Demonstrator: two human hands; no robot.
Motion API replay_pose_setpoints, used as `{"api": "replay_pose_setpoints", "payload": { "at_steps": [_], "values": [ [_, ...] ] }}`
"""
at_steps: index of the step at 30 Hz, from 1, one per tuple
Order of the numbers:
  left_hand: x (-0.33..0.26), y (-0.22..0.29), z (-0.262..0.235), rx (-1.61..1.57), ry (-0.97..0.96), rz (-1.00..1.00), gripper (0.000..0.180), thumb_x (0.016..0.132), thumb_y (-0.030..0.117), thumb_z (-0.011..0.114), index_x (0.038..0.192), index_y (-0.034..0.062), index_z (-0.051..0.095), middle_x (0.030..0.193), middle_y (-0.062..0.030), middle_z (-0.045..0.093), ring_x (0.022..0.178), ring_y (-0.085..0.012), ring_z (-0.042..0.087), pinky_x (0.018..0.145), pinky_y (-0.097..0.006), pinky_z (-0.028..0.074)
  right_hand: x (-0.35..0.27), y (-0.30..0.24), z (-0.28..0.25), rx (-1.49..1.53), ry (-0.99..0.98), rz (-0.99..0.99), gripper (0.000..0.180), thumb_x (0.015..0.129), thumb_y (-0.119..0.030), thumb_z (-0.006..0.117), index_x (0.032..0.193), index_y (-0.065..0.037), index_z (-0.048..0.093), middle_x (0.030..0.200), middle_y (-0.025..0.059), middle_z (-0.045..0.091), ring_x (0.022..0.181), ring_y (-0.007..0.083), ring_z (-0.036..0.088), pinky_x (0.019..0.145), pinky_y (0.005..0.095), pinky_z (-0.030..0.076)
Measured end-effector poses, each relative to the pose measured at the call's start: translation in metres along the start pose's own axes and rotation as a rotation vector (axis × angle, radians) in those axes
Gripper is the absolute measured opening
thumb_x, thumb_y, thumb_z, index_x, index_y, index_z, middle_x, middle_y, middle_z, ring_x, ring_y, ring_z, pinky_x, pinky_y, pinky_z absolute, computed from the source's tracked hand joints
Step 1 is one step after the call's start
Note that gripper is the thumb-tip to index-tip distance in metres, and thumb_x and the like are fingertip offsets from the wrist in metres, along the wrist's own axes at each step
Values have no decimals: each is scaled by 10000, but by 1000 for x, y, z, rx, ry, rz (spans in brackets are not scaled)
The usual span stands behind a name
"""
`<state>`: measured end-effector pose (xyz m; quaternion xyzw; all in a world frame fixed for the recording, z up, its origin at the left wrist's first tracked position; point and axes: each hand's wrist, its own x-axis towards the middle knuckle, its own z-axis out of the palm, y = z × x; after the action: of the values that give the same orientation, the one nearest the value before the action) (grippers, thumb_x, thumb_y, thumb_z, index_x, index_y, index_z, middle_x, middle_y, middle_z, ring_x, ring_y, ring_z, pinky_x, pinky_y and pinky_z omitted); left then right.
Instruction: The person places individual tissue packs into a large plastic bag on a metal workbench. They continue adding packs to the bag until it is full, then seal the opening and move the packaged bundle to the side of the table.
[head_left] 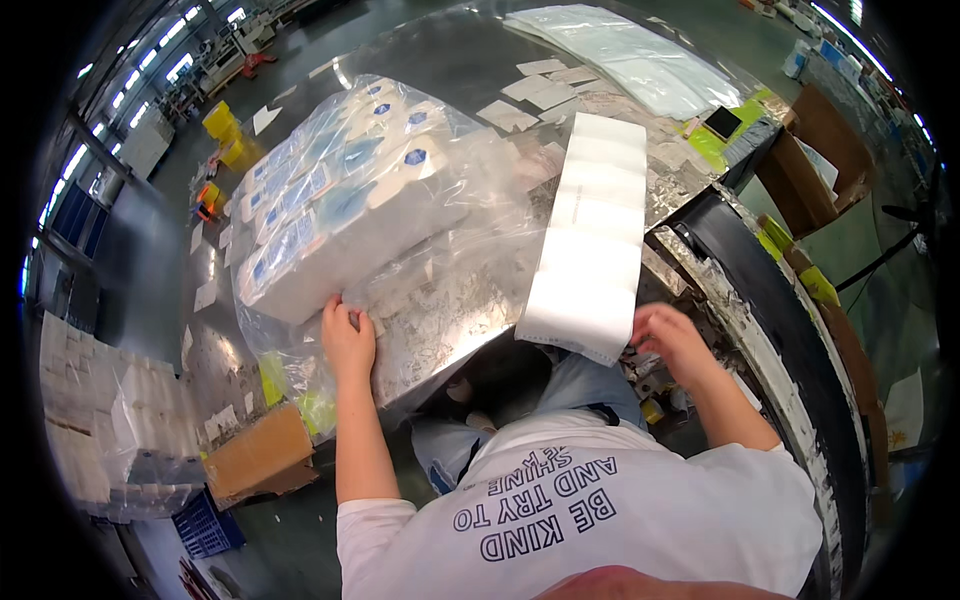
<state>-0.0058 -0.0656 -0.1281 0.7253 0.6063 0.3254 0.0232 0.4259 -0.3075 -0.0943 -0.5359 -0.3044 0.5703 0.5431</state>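
A large clear plastic bag (470,190) lies on the worktable at left centre, with rows of white packs (390,215) inside, marked with blue round spots. My left hand (350,345) is at the bag's near edge, fingers curled on the loose film by the packs' lower corner. To the right, a long white block (590,220) with crosswise seams reaches over the table's front edge towards my body. Beside its near right corner is my right hand (668,340), fingers loosely bent and apart, slightly blurred, holding nothing I can see.
Flat clear bags (640,60) are piled at the table's far side. Paper pieces (540,90) lie scattered before them. A dark conveyor belt (750,270) curves along my right. An open cardboard box (815,165) stands beyond it. Wrapped white packs (120,420) are stacked at far left.
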Motion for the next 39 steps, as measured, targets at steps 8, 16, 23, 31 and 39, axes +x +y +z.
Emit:
{"api": "replay_pose_setpoints", "payload": {
  "at_steps": [8, 16, 23, 31, 39],
  "values": [
    [3, 0, -3, -5, -25, -6, 194, 829, 166, 609, 916, -6, 585, 1317, -191, 536, 1177, -391, 506, 998, -446, 402, 57, -19, 55, 397, 137, 10, 674, 893, -349, 632, 1423, -20, 378, 1366, 198, 511, 1226, 347, 521, 1051, 482, 410],
    [2, 1, 1, 0, 7, -11, 195, 828, 175, 612, 927, 7, 602, 1285, -182, 556, 1182, -368, 513, 999, -447, 403, 68, -4, 33, 629, -14, 37, 702, 758, -329, 599, 1356, 14, 465, 1264, 230, 581, 1134, 390, 585, 1021, 496, 450],
    [1, 1, 0, -1, -27, -5, 190, 823, 174, 618, 916, 9, 599, 1270, -184, 562, 1159, -374, 521, 976, -453, 417, 36, 0, 32, 919, -301, 32, 725, 830, -534, 534, 1385, -70, 481, 1217, 209, 605, 1104, 393, 593, 931, 534, 501],
    [26, -12, -7, -204, -147, -210, 195, 848, 185, 634, 938, 14, 608, 1059, -158, 642, 962, -306, 614, 850, -392, 483, 20, 5, 61, 819, -437, 114, 655, 870, -492, 528, 1363, -64, 483, 1199, 184, 596, 1075, 350, 593, 907, 498, 507],
    [78, 64, -150, -1199, -251, -201, 73, 909, 109, 620, 958, 55, 617, 827, 23, 596, 677, -62, 513, 627, -220, 434, 20, 59, 130, 733, -538, 303, 584, 910, -449, 522, 1341, -57, 485, 1182, 159, 586, 1045, 308, 592, 884, 462, 513]
  ]
}}
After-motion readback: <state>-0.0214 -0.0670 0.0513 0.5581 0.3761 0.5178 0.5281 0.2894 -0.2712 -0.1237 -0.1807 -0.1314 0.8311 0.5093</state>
